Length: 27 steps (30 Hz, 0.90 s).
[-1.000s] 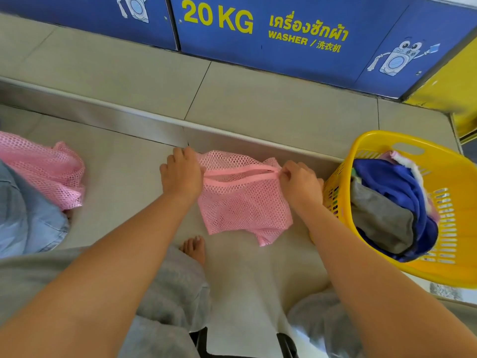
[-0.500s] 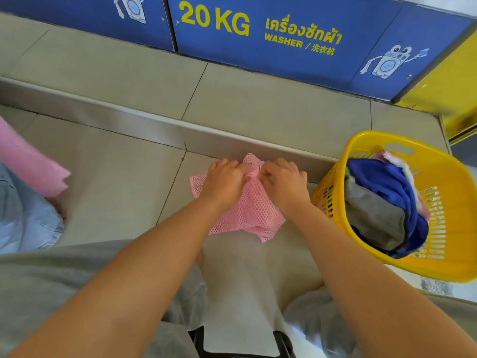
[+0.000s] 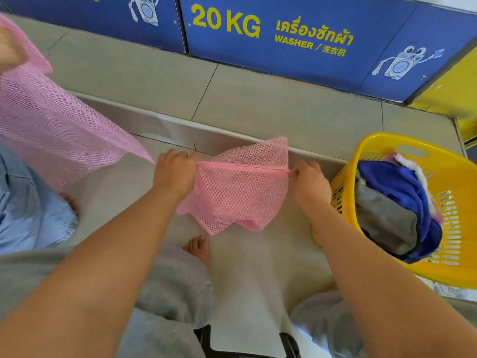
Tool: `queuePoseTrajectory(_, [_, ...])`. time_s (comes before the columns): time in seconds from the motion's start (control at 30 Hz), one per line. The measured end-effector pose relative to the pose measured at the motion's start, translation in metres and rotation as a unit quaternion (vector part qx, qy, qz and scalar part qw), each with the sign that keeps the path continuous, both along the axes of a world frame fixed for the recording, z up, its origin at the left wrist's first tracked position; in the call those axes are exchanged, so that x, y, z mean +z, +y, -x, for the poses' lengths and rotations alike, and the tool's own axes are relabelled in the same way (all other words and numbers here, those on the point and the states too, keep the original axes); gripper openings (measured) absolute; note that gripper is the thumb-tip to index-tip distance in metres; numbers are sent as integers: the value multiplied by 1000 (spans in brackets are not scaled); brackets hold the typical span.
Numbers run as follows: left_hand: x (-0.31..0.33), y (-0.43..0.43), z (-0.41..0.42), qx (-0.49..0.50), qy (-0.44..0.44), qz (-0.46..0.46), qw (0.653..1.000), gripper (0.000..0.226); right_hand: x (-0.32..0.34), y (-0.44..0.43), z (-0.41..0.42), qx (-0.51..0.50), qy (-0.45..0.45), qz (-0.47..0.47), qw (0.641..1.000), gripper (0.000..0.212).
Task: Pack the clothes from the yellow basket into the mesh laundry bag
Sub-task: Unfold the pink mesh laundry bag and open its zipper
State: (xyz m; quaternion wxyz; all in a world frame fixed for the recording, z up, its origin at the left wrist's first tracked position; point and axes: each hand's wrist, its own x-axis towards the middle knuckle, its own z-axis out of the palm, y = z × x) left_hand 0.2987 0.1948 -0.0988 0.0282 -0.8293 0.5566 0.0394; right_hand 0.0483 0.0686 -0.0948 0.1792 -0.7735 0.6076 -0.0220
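Observation:
A pink mesh laundry bag (image 3: 240,192) hangs between my hands, its zipper line stretched level across the top. My left hand (image 3: 175,174) grips the bag's left end. My right hand (image 3: 308,183) pinches the zipper pull at the right end. The zipper looks shut along its length. To the right stands the yellow basket (image 3: 462,208), holding a blue garment (image 3: 402,187), a grey garment (image 3: 382,218) and a bit of white and pink cloth at the back.
Another person in light blue jeans (image 3: 28,202) at the left holds up a second pink mesh bag (image 3: 51,125). A metal-edged step (image 3: 165,127) runs across the tiled floor below the blue washer panels (image 3: 284,34). My bare foot (image 3: 197,248) shows below the bag.
My hands were bunched together on the bag and have pulled apart, stretching the zipper edge taut. The other person's mesh bag has risen into view at the left.

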Motion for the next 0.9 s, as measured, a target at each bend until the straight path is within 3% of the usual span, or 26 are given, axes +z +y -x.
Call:
queuePoseTrajectory(0.2, [0,17,-14,99,-38,-42,994,19,-2,-10,2,-99,-28,-28,994,27])
queuePoseTrajectory(0.3, [-3,14,-12,131,-15,-55,990,23,2,-11,-2,-136,-53,-27,989,26])
queuePoseTrajectory(0.4, [-5,5,-4,156,123,-23,980,18,0,-11,-13,-189,-87,-86,974,29])
queuePoseTrajectory(0.53, [-4,-13,31,134,350,16,927,18,-7,2,-26,-159,-128,-212,956,36])
queuePoseTrajectory(0.67, [0,-25,69,86,463,56,880,18,-3,17,-43,-163,-182,-324,914,47])
queuePoseTrajectory(0.77, [-2,-27,81,45,522,36,851,15,0,16,-47,-165,-212,-375,887,52])
queuePoseTrajectory(0.9, [1,-22,87,-16,553,-23,833,17,4,12,-38,-159,-221,-373,887,30])
